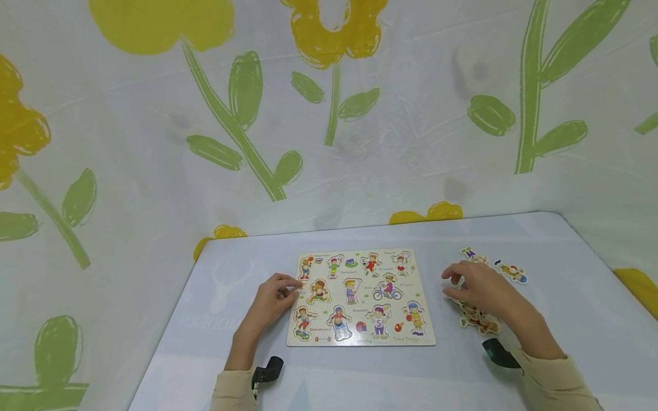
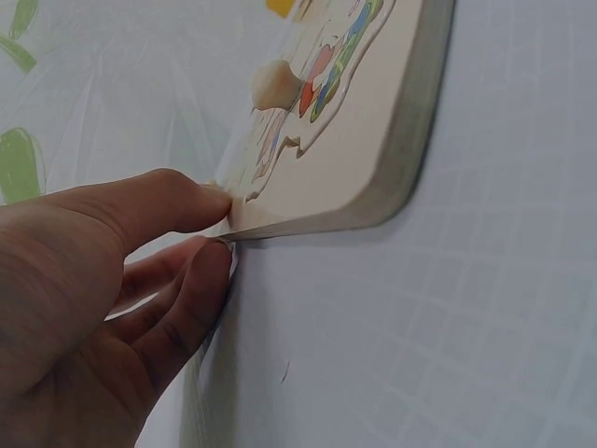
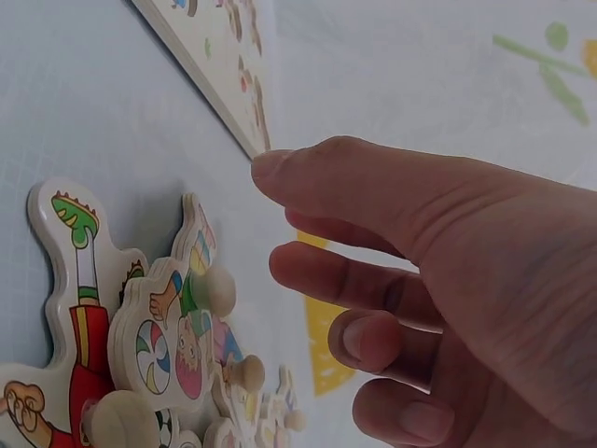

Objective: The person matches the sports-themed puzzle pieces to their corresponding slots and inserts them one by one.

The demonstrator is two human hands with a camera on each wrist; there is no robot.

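From my station I have the left hand (image 1: 273, 295) at the left side of the wooden peg-puzzle board (image 1: 336, 297); its thumb and fingertips pinch the edge. The right hand (image 1: 478, 285) holds nothing: its fingers are loosely bent above the heap of wooden figure pieces (image 1: 482, 324), to the right of the board on the pale table (image 1: 411, 377). One figure piece (image 1: 512, 272) lies apart, on the far right of that heap.

I judge the pieces to be light, stiff wood, with a smooth printed face that could be slippery flat-on. In the right wrist view, a round wooden knob (image 3: 220, 290) stands up from a piece in the heap, and that looks like the best hold. Thin outlines such as the green-shoed leg (image 3: 84, 243) may be more fragile, so I'd avoid prying there. The board seems rigid and is best steadied by its rim.

I see no box or tray, only the board's figure-shaped places. A wooden knob (image 2: 277, 86) rises near its edge in the left wrist view, so at least one place seems filled; I can't tell how many are.
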